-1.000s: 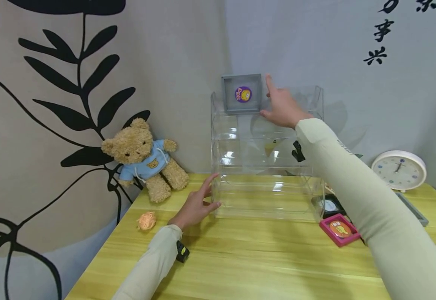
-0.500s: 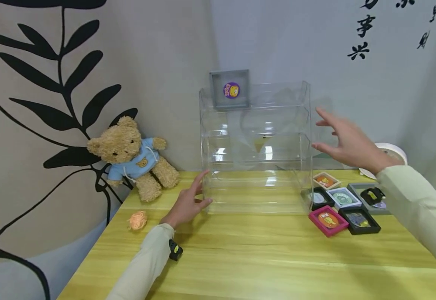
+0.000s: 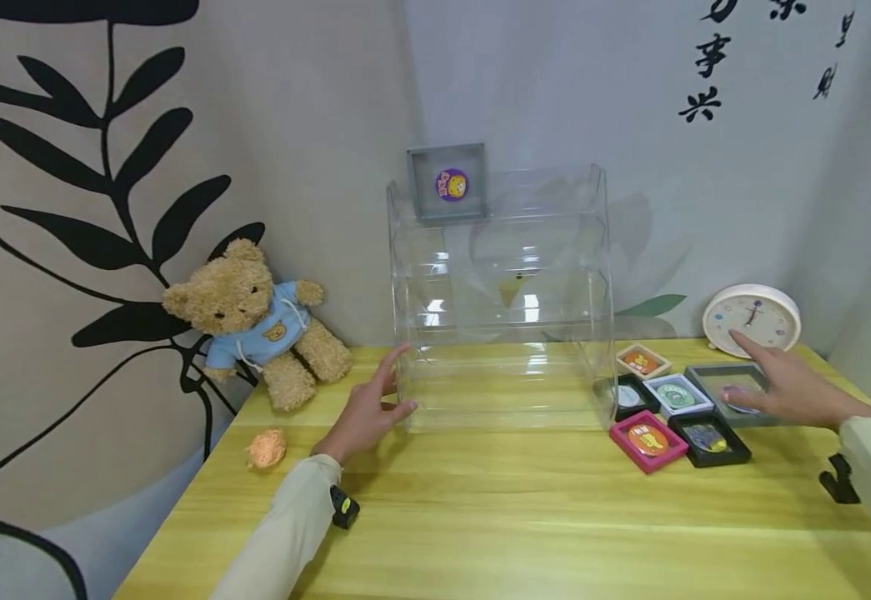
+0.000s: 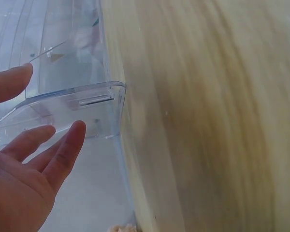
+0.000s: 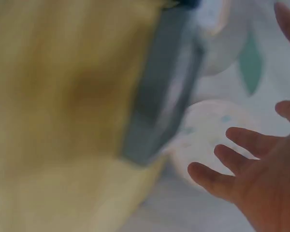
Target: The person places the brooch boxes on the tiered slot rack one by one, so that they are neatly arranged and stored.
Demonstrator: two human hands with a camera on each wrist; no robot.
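Note:
A clear plastic tiered display rack (image 3: 503, 329) stands mid-table. On its top tier, at the left, leans a grey square frame (image 3: 427, 196) with a round purple bear badge. My left hand (image 3: 360, 421) is at the rack's lower left side. In the left wrist view, thumb and relaxed fingers (image 4: 67, 152) lie either side of the clear side panel, not clenched round it. My right hand (image 3: 798, 387) hovers with spread fingers over a second grey frame (image 3: 708, 377), partly covering it; in the right wrist view that frame's edge (image 5: 159, 87) stands apart from the fingers.
Beside the rack's right side lie a pink frame (image 3: 648, 442), two black frames, a white frame (image 3: 678, 393) and a beige frame (image 3: 641, 361). A white clock (image 3: 753, 321) stands behind. At left are a teddy bear (image 3: 262, 321) and an orange ball (image 3: 266, 448).
My right hand has left the grey frame on the top tier and moved right and down to the other grey frame. The left hand stays at the rack. The head view has shifted right.

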